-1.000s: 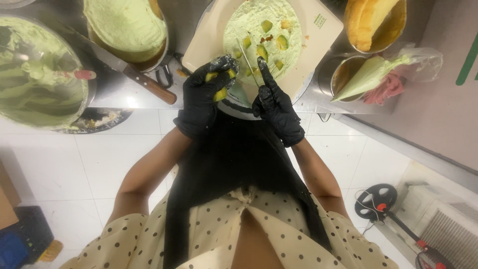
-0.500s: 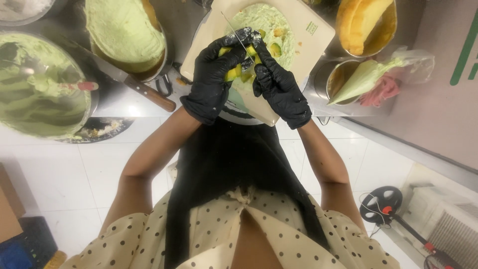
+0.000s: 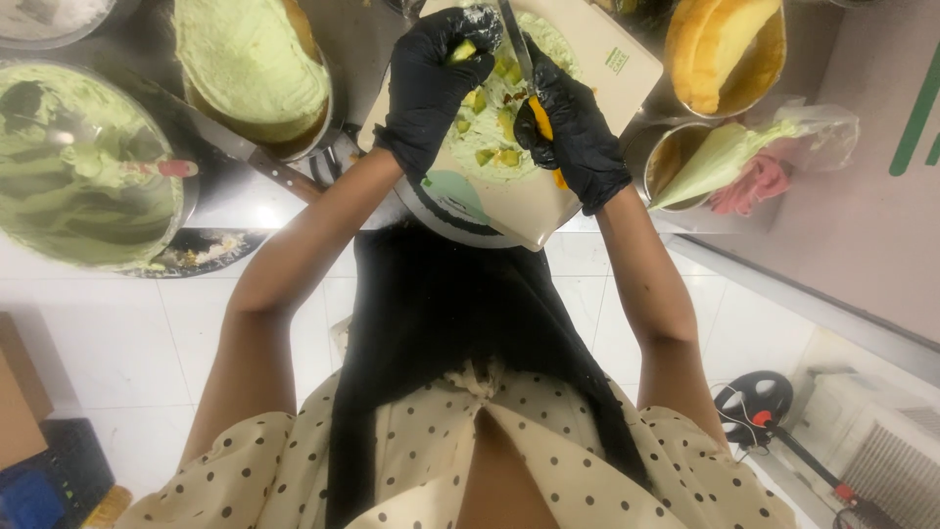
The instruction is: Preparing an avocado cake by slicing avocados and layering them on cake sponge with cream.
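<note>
Now my left hand is pinching a yellow-green fruit piece, having lifted it higher over the green-frosted cake; just right, my right hand is gripping the knife, cutting chunks onto the cake.

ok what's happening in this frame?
A person in black gloves works over a round cake spread with pale green cream on a beige board. The left hand holds a piece of yellow-green fruit above the cake. The right hand grips a yellow-handled knife next to it. Fruit chunks already lie on the cream. A bowl of green cream sits at the left, a filled piping bag at the right.
</note>
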